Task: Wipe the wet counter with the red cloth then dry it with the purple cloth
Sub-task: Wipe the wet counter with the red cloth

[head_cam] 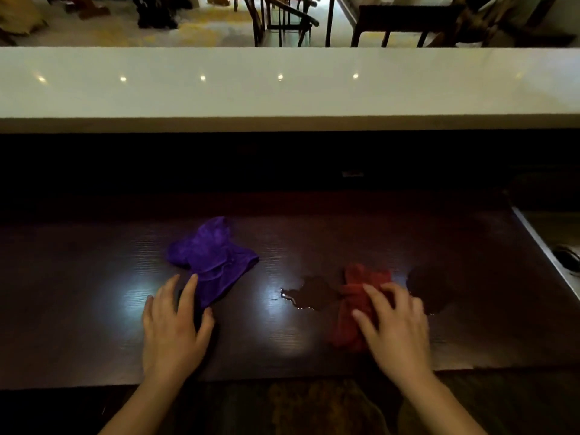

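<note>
Left hand point(174, 331) lies flat on the dark wood counter point(78, 309), fingers spread and open, gripping nothing; index fingertip touches the near edge of the purple cloth point(213, 262). Right hand point(395, 324) is flat with fingers spread, pressing down on the red cloth point(351, 312), palm on top rather than a closed grasp. Both forearms come in from the bottom edge.

Red cloth is bunched, right of centre, sitting between two wet patches: puddle point(309, 293) just to its left, touching the cloth edge, and a second dark wet patch point(431, 287) just to its right. Purple cloth is crumpled, left of centre, well apart from the red one, on a dry-looking part of the counter. Light glare on the wood between the hands.

Right edge: metal sink rim point(546, 255), partly out of view. Beyond the counter, a dark recess, then a raised white ledge point(282, 89) with ceiling-light reflections. Farther back, chairs point(282, 20) on a pale floor.
</note>
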`<state>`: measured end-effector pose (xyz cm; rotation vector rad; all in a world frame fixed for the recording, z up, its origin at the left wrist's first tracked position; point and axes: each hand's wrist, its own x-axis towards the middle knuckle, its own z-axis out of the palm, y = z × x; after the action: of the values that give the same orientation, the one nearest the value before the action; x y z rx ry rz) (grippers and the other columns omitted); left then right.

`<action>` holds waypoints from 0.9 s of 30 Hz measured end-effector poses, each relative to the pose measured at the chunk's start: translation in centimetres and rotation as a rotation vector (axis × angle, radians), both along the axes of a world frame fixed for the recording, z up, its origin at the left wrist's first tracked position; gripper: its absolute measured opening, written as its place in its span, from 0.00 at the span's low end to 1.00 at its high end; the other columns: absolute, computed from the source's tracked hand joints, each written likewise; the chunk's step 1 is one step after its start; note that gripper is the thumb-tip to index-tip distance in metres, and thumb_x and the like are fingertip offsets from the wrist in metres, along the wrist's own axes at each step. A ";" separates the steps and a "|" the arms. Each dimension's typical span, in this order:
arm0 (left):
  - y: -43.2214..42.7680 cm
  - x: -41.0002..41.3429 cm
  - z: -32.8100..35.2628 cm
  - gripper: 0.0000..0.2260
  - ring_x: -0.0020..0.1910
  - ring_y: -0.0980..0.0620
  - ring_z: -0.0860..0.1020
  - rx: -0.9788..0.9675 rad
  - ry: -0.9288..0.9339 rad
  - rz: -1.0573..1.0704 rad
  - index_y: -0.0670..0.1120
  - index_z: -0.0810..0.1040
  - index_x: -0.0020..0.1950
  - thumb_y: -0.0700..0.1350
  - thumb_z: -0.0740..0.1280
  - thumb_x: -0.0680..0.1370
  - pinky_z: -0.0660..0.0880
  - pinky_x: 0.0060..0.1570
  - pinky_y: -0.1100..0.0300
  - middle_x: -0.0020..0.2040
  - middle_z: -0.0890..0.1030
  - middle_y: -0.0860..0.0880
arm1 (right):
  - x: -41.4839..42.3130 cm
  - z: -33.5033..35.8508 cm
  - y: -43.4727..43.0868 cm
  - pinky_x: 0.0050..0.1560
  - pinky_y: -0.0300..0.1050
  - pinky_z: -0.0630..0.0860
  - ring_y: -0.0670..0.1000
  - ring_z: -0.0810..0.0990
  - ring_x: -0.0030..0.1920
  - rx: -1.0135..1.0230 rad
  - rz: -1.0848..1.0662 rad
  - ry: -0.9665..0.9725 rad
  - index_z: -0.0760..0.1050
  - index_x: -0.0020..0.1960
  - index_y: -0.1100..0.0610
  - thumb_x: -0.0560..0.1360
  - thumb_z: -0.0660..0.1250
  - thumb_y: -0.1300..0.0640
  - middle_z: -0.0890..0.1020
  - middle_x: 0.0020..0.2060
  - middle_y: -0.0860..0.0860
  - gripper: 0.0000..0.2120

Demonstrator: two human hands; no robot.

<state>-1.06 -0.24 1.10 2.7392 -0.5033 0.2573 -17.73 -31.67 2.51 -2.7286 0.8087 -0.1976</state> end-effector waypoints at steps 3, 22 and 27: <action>-0.6 -1.3 -0.3 0.23 0.62 0.35 0.70 0.012 -0.154 -0.242 0.44 0.75 0.66 0.51 0.60 0.73 0.62 0.67 0.36 0.64 0.71 0.37 | 1.0 -1.4 1.2 0.69 0.63 0.65 0.61 0.59 0.75 -0.129 0.147 0.063 0.63 0.74 0.42 0.75 0.58 0.33 0.60 0.78 0.51 0.30; -4.6 -0.6 -1.2 0.29 0.78 0.46 0.49 0.235 0.176 -0.247 0.59 0.57 0.77 0.65 0.49 0.76 0.42 0.72 0.33 0.80 0.54 0.48 | 5.2 -1.0 3.3 0.78 0.52 0.49 0.58 0.48 0.79 0.000 -0.014 0.126 0.54 0.79 0.47 0.81 0.55 0.40 0.52 0.80 0.48 0.29; -4.6 -0.4 -1.1 0.28 0.77 0.44 0.55 0.221 0.179 -0.261 0.57 0.62 0.75 0.63 0.52 0.76 0.46 0.72 0.31 0.79 0.59 0.47 | 1.3 -1.3 4.3 0.75 0.49 0.57 0.53 0.55 0.78 -0.108 0.257 0.101 0.57 0.78 0.44 0.80 0.51 0.39 0.56 0.79 0.44 0.28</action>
<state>-1.49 -4.85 0.03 2.8270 -0.8737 -0.1152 -16.47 -27.33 1.24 -2.9302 0.4767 -0.0503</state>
